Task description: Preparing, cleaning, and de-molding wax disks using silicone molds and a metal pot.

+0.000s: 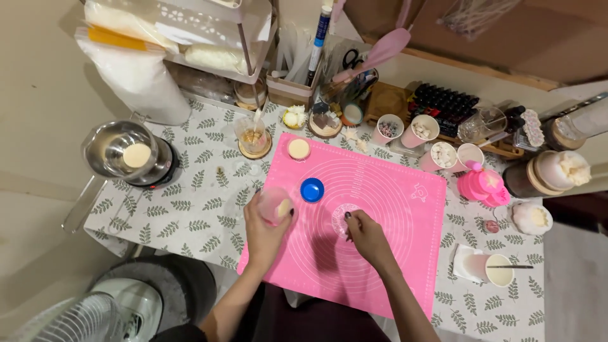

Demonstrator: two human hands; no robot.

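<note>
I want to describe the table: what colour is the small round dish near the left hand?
The dish is blue; head view.

The pink rectangular silicone mat (380, 253) looks matt and smooth, printed with fine white rings. Under it the surface wears a white leaf-patterned cloth (190, 209), soft and dull. The round blue plastic lid (311, 189) shines glossy. The left hand (266, 231) holds a small clear plastic cup (276, 206), slightly frosted. The silver round metal pot (123, 155) gleams, polished. Round wooden coasters (255, 151) look raw and matt. The white paper cup (498, 270) is matt
</note>
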